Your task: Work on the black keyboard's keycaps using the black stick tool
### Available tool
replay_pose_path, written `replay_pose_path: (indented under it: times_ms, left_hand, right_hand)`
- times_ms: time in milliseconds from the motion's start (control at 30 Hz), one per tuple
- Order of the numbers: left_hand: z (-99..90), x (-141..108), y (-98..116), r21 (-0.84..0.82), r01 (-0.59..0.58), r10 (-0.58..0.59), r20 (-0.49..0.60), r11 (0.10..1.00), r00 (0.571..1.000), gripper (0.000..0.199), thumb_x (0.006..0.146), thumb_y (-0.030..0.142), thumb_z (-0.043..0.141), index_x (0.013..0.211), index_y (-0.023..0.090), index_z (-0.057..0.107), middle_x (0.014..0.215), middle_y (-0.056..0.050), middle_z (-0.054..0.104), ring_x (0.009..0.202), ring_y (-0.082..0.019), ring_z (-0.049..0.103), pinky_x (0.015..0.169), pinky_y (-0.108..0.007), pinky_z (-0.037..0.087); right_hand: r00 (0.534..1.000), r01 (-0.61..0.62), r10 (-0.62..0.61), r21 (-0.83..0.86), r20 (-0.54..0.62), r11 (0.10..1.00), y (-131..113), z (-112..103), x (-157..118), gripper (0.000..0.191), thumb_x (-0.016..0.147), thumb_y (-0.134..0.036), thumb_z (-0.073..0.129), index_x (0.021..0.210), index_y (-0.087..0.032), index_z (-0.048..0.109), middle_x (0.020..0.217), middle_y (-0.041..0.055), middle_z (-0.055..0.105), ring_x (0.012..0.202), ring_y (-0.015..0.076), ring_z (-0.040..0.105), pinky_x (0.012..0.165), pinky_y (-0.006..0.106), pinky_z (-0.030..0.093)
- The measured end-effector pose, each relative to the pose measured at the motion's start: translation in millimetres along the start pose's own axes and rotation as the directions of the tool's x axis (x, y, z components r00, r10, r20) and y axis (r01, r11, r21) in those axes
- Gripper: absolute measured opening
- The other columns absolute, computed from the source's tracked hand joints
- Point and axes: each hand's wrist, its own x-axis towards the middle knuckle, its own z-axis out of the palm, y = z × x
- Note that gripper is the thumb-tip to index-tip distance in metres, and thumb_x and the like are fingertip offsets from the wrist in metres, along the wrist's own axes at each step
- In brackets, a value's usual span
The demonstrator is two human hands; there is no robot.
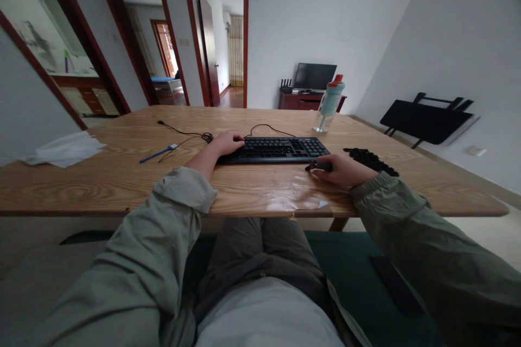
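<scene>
A black keyboard (280, 149) lies on the wooden table (122, 173) in front of me, its cable running back over the tabletop. My left hand (228, 142) rests on the keyboard's left end, fingers curled over the edge. My right hand (340, 170) sits at the keyboard's front right corner, closed around a small dark object (319, 165), too small to identify. Just right of that hand lies a pile of small black pieces (370, 160).
A clear water bottle (329, 104) with a red cap stands behind the keyboard. A blue pen (157, 154) and a tangled black cable (191, 135) lie to the left, white paper (65, 149) at the far left. A folded black table (427, 119) leans against the right wall.
</scene>
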Motion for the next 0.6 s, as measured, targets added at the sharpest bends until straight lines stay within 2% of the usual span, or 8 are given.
replay_pose_path:
  times_ms: [200,400,600]
  left_hand:
    - [0.8,0.5,-2.2,-0.002,-0.012,0.012,-0.011,1.0,1.0,0.038,0.084,0.042,0.055,0.111,0.024,0.073,0.117,-0.005,0.072,0.11,-0.024,0.063,0.095,-0.032,0.047]
    - [0.1,-0.4,-0.7,0.0,0.016,-0.016,0.005,1.0,1.0,0.037,0.084,0.043,0.055,0.113,0.025,0.073,0.118,-0.003,0.071,0.111,-0.023,0.063,0.096,-0.03,0.047]
    - [-2.5,-3.2,3.7,-0.029,0.04,-0.04,0.005,0.999,0.999,0.035,0.083,0.041,0.06,0.111,0.025,0.074,0.116,-0.003,0.072,0.111,-0.025,0.063,0.096,-0.03,0.048]
  right_hand:
    - [0.996,-0.014,0.005,-0.098,-0.094,0.995,-4.5,8.9,11.4,0.023,0.078,-0.042,0.063,0.093,-0.026,0.071,0.076,0.0016,0.069,0.066,0.0161,0.058,0.06,0.027,0.039]
    - [0.998,-0.03,0.024,-0.109,-0.055,0.994,-4.4,10.8,27.6,0.017,0.076,-0.039,0.066,0.086,-0.028,0.073,0.07,0.0017,0.066,0.062,0.0163,0.055,0.059,0.028,0.036]
    - [1.0,-0.016,0.014,-0.151,-0.015,0.988,-14.3,8.3,15.2,0.02,0.076,-0.039,0.065,0.089,-0.027,0.075,0.069,0.0024,0.067,0.06,0.0158,0.055,0.058,0.028,0.037]
